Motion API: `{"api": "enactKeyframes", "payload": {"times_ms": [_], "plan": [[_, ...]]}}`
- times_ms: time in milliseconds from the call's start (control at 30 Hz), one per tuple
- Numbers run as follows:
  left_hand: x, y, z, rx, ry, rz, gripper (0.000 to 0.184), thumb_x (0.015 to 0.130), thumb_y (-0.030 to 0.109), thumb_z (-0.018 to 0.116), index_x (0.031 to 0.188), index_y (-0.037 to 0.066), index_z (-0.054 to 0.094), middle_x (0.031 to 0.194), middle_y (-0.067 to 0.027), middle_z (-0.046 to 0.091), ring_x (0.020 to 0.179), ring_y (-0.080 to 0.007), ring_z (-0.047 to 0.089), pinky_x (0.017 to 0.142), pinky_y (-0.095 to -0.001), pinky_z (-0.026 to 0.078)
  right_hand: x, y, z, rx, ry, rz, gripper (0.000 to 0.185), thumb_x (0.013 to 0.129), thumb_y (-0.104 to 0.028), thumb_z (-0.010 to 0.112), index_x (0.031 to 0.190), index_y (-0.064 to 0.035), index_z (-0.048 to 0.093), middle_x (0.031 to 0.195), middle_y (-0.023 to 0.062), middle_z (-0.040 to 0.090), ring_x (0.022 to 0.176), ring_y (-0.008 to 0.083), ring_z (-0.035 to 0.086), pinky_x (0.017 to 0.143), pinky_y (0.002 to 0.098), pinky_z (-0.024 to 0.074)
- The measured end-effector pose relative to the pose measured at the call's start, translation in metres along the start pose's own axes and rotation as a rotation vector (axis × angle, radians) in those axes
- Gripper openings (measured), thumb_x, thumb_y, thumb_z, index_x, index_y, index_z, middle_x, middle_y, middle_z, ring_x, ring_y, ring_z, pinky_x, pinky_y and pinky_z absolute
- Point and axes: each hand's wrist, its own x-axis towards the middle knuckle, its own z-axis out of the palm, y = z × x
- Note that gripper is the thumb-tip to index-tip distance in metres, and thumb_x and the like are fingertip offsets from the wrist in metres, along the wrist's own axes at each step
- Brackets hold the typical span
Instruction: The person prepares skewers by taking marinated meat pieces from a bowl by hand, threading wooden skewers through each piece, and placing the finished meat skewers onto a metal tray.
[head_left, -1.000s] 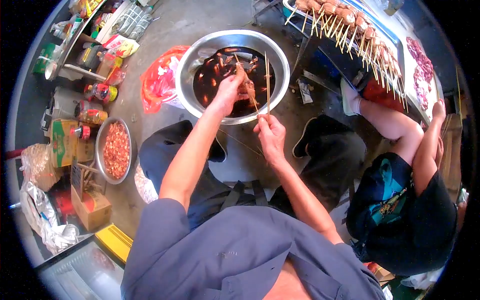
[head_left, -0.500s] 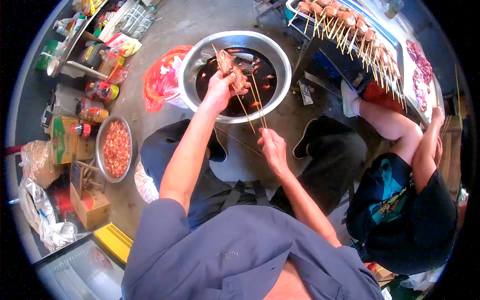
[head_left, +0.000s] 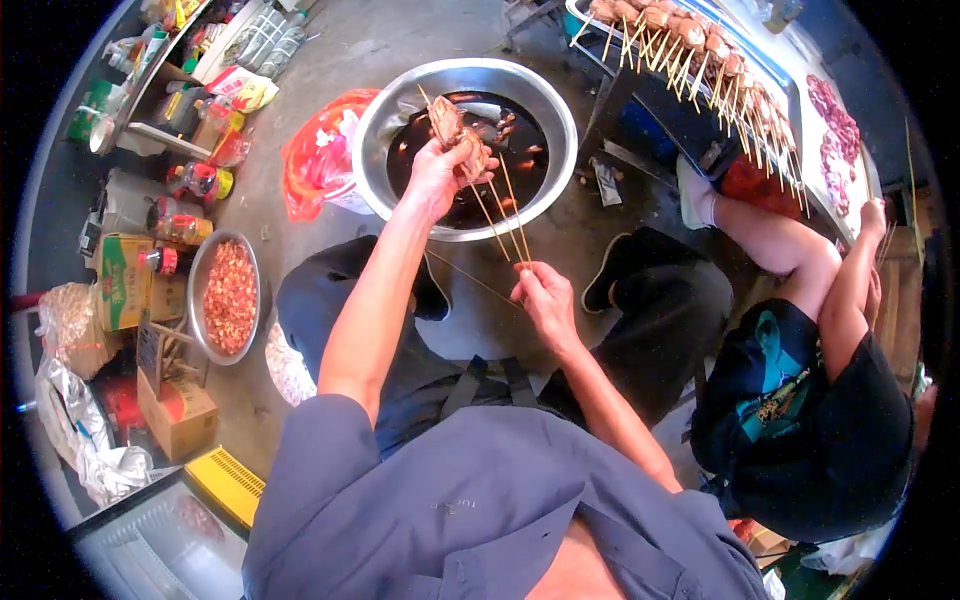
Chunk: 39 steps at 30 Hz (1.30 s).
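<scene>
Gripping a reddish-brown, folded piece of meat (head_left: 447,118), the left hand (head_left: 440,178) has its fingers and thumb clamped around the lower part. The meat is above the dark liquid (head_left: 535,150) in a wide, round, silver metal basin (head_left: 376,140), probably so that any drops fall back inside. A thin wooden skewer (head_left: 492,225) comes out at the lower end of the meat, and its free end points towards the body, near the right hand (head_left: 545,292). This right hand has its fingertips pinched together on the low end of at least one pale, slender stick (head_left: 517,213). Such a grip at the far end seems to leave most of the length free and the point directed at the meat; whether this point touches the meat, I cannot tell. The basin stands on the grey floor (head_left: 365,45) between and ahead of the knees, perhaps because both arms reach it easily there. Just beside it sits a red, crumpled plastic bag (head_left: 305,165).
</scene>
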Motion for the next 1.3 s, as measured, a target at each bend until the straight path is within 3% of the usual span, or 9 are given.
{"api": "enactKeyframes", "payload": {"times_ms": [367,567,867,1300], "plan": [[0.003,-0.009,0.001,-0.023,-0.028,0.001,0.025,0.089,0.015,0.059,0.109,0.001,0.053,0.097,-0.0140,0.064,0.089,-0.0297,0.065,0.075,-0.0422,0.057,0.001,0.001,0.001,0.068,0.038,0.044,0.027,0.090,-0.023,0.054,0.100,0.0003,0.064,0.067,0.0033,0.063,0.063,0.0103,0.056,0.058,0.0269,0.0444],[0.009,-0.013,-0.001,-0.184,-0.061,0.009,0.022,0.091,0.015,0.056,0.108,0.001,0.054,0.099,-0.0149,0.063,0.091,-0.0312,0.065,0.077,-0.0423,0.056,0.002,-0.002,-0.002,0.127,0.052,0.047,0.027,0.090,-0.022,0.054,0.101,0.0010,0.063,0.069,0.0031,0.063,0.065,0.0095,0.057,0.059,0.0250,0.0443],[0.005,-0.009,0.006,-0.031,-0.072,0.009,0.022,0.091,0.013,0.056,0.109,0.001,0.054,0.097,-0.0151,0.063,0.090,-0.0299,0.065,0.076,-0.0416,0.056,0.002,-0.006,-0.002,0.091,0.083,0.020,0.019,0.089,-0.017,0.056,0.097,0.0003,0.056,0.069,0.0050,0.064,0.063,0.0097,0.057,0.059,0.0253,0.0454],[0.000,-0.021,0.015,-0.055,-0.035,-0.017,0.023,0.089,0.011,0.058,0.110,0.002,0.054,0.094,-0.0142,0.064,0.082,-0.0289,0.066,0.071,-0.0400,0.057,0.000,-0.001,0.002,0.195,0.094,0.058,0.016,0.089,-0.017,0.057,0.092,-0.0013,0.054,0.067,0.0043,0.061,0.055,0.0084,0.051,0.049,0.0238,0.0390]]}}
